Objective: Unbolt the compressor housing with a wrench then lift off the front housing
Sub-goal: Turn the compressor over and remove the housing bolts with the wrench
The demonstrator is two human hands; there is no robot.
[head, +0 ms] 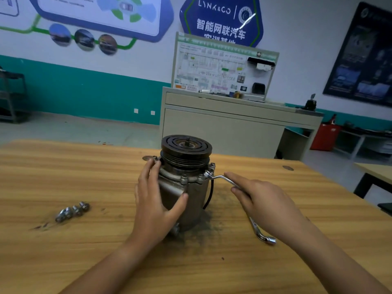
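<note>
The compressor stands upright around the middle of the wooden tabletop, somewhat nearer its far edge, with the black grooved pulley on top. Below the pulley sits the front housing, its flange ringed with bolt heads. Several flange bolts are seated along the near and right sides.

The left hand grips the compressor's left side. Its fingers curl up round the body to the flange and its thumb presses across the front face.

The right hand holds the wrench by the middle of the shaft, which runs under the palm. The fingers lie close together, nearly straight along the shaft, and the thumb is hidden. The wrench's far ring end sits on a bolt at the right side of the flange. Its near end juts out below the wrist, toward the near edge of the tabletop.

A black cable loops down the compressor's right side. Dark grime smudges the wood round the base.

A small cluster of loose bolts lies well to the left, toward the left edge. A flat metal washer lies just behind the left fingertips.

Beyond the far edge stands a beige cabinet carrying a wiring display board.
</note>
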